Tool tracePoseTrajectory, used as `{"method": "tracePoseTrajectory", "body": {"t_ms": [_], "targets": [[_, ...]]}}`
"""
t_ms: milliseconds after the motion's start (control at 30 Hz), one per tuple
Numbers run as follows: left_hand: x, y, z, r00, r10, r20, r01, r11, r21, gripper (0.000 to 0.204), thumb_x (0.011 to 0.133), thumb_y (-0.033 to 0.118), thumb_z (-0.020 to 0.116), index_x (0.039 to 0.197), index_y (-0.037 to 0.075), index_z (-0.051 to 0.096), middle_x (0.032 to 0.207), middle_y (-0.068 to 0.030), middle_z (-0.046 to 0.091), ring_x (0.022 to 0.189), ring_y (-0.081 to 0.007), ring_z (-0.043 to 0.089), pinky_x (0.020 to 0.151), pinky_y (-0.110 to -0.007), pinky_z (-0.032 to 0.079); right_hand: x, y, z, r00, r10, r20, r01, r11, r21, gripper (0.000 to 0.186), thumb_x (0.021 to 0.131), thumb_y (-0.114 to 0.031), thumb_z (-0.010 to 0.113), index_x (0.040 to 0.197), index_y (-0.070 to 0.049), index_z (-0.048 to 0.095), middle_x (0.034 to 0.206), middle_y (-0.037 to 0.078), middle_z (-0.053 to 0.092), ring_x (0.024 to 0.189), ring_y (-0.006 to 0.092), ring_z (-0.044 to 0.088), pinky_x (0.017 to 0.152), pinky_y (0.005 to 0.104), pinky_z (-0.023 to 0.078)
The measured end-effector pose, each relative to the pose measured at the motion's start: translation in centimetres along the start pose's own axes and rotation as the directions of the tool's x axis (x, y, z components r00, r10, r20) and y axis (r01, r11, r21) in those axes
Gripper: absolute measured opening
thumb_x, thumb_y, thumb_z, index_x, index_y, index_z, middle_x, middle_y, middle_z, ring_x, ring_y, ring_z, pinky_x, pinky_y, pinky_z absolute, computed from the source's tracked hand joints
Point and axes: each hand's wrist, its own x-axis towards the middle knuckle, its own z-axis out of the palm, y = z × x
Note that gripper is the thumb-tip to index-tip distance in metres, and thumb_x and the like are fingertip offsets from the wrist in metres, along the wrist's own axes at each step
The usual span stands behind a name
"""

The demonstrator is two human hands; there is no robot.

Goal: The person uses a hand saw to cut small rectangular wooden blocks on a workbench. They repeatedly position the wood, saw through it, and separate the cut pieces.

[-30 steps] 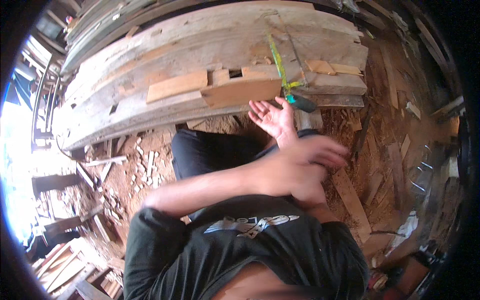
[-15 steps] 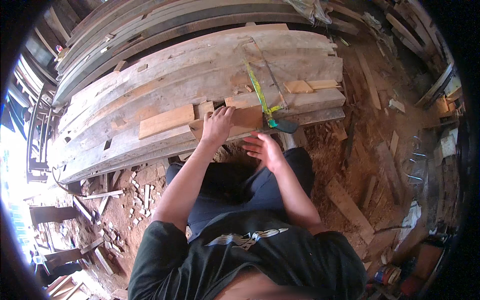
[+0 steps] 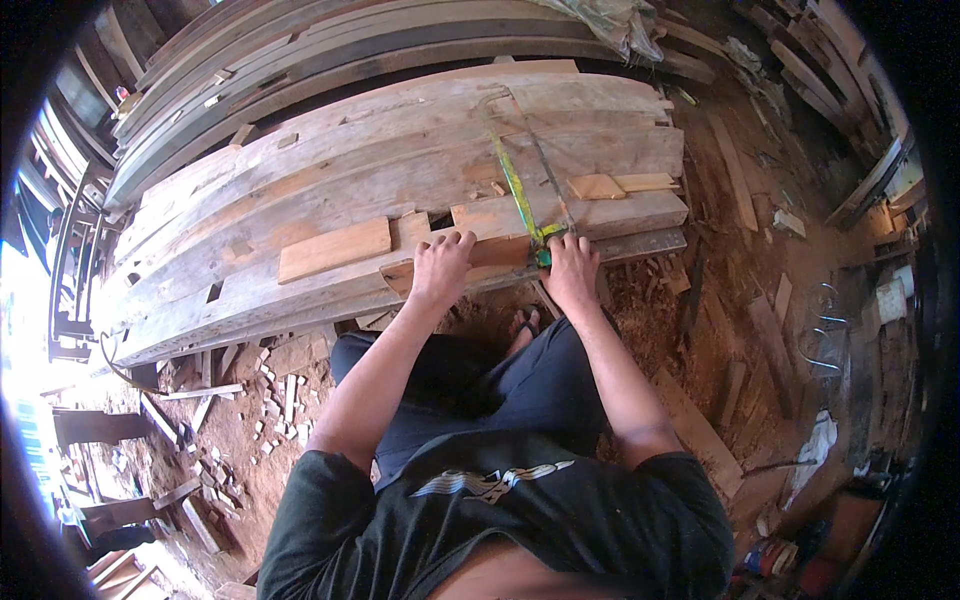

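Observation:
My left hand (image 3: 442, 270) is closed over the top edge of a small reddish-brown board (image 3: 502, 251), which stands on edge along the front of the plank bench (image 3: 330, 165). A hacksaw (image 3: 516, 186) with a yellow-green frame lies on the bench top, its far end pointing away from me. My right hand (image 3: 572, 272) is wrapped round the saw's dark handle, close to the board's right end, and hides most of it. Left of my left hand, a flat light-brown board (image 3: 335, 249) rests on the bench.
Short wood pieces (image 3: 598, 187) lie at the bench's right end. Long stacked beams (image 3: 340, 70) run behind it. Small offcuts (image 3: 270, 405) litter the floor at left; loose planks (image 3: 700, 425) lie at right. A sandalled foot (image 3: 523, 325) shows below the bench.
My right hand has moved up and right from below the board, from open to gripping the hacksaw's handle. My left hand stays on the board, shifted slightly right.

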Motion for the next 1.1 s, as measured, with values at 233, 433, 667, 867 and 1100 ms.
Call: {"method": "tracePoseTrajectory", "body": {"t_ms": [233,433,667,867,1100], "targets": [[1.3,0.0,-0.1,0.99,0.084,0.118,-0.078,0.995,-0.057,0.042,0.086,0.022,0.074,0.12,0.008,0.054,0.106,-0.0179,0.07,0.101,-0.0398,0.069,0.083,-0.052,0.054,0.1,2.3,-0.2,0.992,-0.124,0.004,0.12,0.968,0.221,0.033,0.079,-0.027,0.08,0.103,-0.008,0.066,0.089,0.015,0.073,0.084,0.0381,0.071,0.075,0.0491,0.056],[0.5,0.7,-0.4,0.987,0.074,0.145,-0.066,0.996,-0.06,0.035,0.089,0.029,0.073,0.117,0.011,0.06,0.097,-0.0189,0.073,0.094,-0.0407,0.071,0.078,-0.052,0.056,-5.1,1.6,-2.6,0.982,0.1,-0.159,0.09,0.492,0.866,0.016,0.089,-0.016,0.072,0.088,-0.005,0.061,0.069,0.003,0.062,0.058,0.0175,0.059,0.056,0.0336,0.045],[0.3,1.6,-1.1,0.988,-0.012,0.156,0.026,0.996,-0.085,0.032,0.093,0.038,0.07,0.112,0.013,0.067,0.095,-0.0186,0.074,0.093,-0.0408,0.071,0.08,-0.052,0.056,-12.6,-0.6,-4.3,1.0,0.006,0.024,-0.021,-0.294,0.956,0.016,0.096,-0.015,0.066,0.086,-0.007,0.056,0.07,-0.002,0.054,0.06,0.0064,0.049,0.053,0.0254,0.037],[0.3,1.8,-1.2,0.981,-0.032,0.191,0.051,0.994,-0.097,0.032,0.094,0.039,0.068,0.112,0.013,0.066,0.097,-0.0187,0.074,0.094,-0.0412,0.071,0.081,-0.053,0.056,-13.8,-2.2,-3.1,0.995,-0.072,0.064,-0.082,-0.297,0.951,0.014,0.097,-0.014,0.065,0.09,-0.006,0.057,0.071,-0.001,0.053,0.061,0.0068,0.05,0.056,0.0246,0.039],[0.0,2.1,-1.1,0.982,-0.036,0.188,0.055,0.994,-0.096,0.031,0.096,0.038,0.066,0.112,0.013,0.066,0.099,-0.0191,0.074,0.096,-0.0417,0.071,0.082,-0.053,0.056,-13.8,-3.2,-2.1,0.994,-0.076,0.082,-0.103,-0.321,0.941,0.014,0.097,-0.012,0.065,0.088,-0.006,0.056,0.071,-0.001,0.053,0.06,0.0067,0.049,0.056,0.0252,0.039]]}}
